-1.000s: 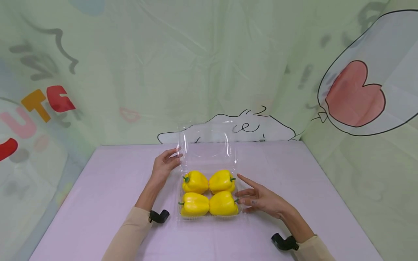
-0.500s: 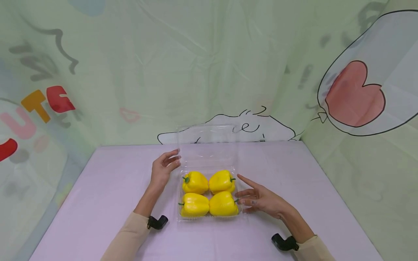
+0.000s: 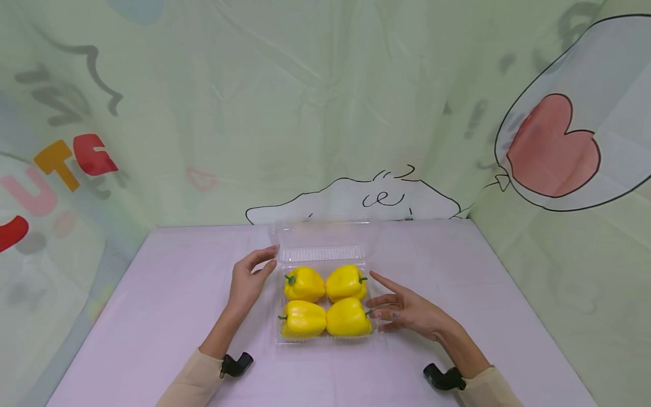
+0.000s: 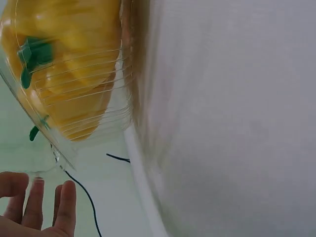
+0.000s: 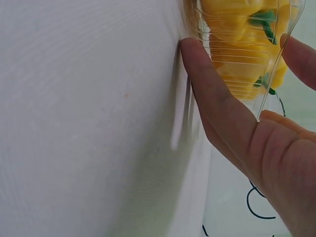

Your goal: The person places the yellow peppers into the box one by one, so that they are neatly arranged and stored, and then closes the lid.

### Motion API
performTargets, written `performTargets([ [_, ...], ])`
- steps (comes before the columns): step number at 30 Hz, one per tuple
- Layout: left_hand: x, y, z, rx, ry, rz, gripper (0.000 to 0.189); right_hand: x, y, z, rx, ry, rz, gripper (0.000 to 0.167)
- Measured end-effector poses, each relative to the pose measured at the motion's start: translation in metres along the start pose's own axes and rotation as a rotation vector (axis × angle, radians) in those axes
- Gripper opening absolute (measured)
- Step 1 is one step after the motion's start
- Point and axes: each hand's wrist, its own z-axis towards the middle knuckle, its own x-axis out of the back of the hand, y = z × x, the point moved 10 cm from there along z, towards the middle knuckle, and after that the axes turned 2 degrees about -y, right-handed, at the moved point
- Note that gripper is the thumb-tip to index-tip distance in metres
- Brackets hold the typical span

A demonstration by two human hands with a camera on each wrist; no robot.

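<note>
Several yellow bell peppers (image 3: 304, 319) with green stems sit in a clear plastic clamshell container (image 3: 325, 341) at the middle of the table. Its hinged lid (image 3: 322, 254) slopes back behind the peppers, with a ribbed band near the hinge. My left hand (image 3: 249, 280) is at the lid's left edge, fingertips at or very near the plastic and a gap between thumb and index finger. On the container's right side rests my right hand (image 3: 407, 311), fingers spread and mostly straight. The right wrist view shows its fingertips (image 5: 190, 44) low against the ribbed wall.
The table (image 3: 168, 316) has a pale lilac cover. A pale green printed curtain (image 3: 325, 113) hangs behind it and along both sides. A black wrist camera (image 3: 238, 364) is strapped to the left forearm, another black camera (image 3: 442, 377) to the right.
The lid stood nearly upright; its top edge has sunk lower in the head view. My left hand has moved down and toward me. The right hand and peppers stay put.
</note>
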Motion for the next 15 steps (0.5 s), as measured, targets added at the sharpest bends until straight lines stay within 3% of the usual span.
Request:
performTargets([
  [7,-0.003,0.007,-0.027,-0.004,-0.076,0.104,0.036,-0.001,0.000,-0.001,0.008,0.004,0.003,0.100],
  [15,-0.010,0.007,-0.053,0.049,-0.269,0.110,0.052,0.000,-0.002,-0.002,0.044,-0.022,0.018,0.098],
])
